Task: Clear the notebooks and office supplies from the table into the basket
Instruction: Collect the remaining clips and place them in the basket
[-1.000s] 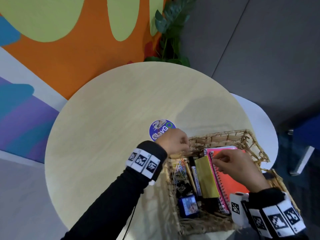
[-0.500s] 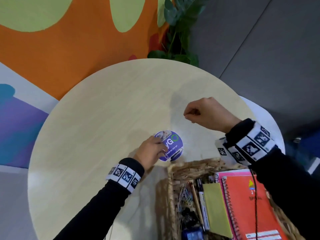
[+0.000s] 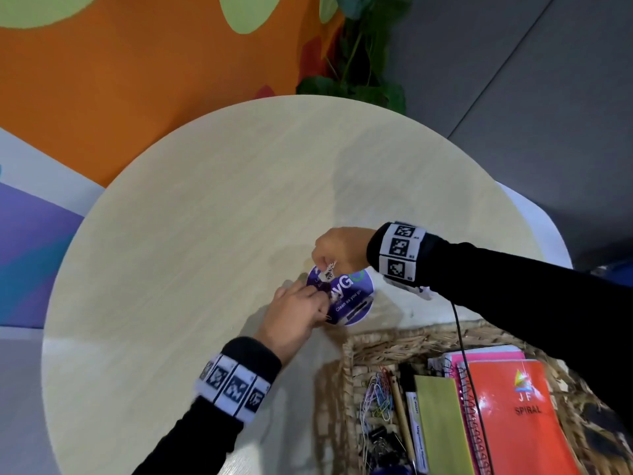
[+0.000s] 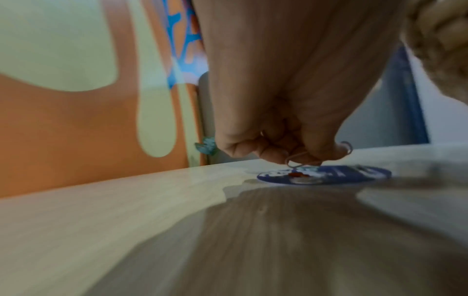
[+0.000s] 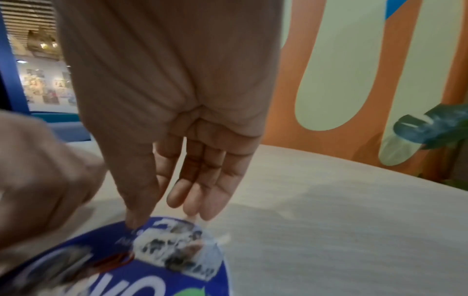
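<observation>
My left hand [image 3: 318, 299] [image 4: 298, 152] pinches pale wire paper clips [image 4: 295, 160] just above the round purple sticker [image 3: 356, 296] on the table. A red paper clip [image 5: 113, 262] [image 4: 298, 174] lies on that sticker. My right hand [image 3: 325, 265] [image 5: 164, 216] reaches down from the far side with fingers straight, one fingertip touching the sticker's edge. The wicker basket [image 3: 411, 332] at the lower right holds an orange spiral notebook [image 3: 524, 423], a yellow-green pad [image 3: 442, 430], pens [image 3: 400, 416] and coloured paper clips [image 3: 380, 392].
The round pale wooden table [image 3: 205, 269] has bare surface to the left and far side. A potted plant [image 3: 359, 63] stands behind it against the orange wall. A white surface [image 3: 534, 214] adjoins the table on the right.
My right hand left the basket, crossed to the far side and came down at the sticker. My left hand moved from the basket rim onto the sticker and picked up clips.
</observation>
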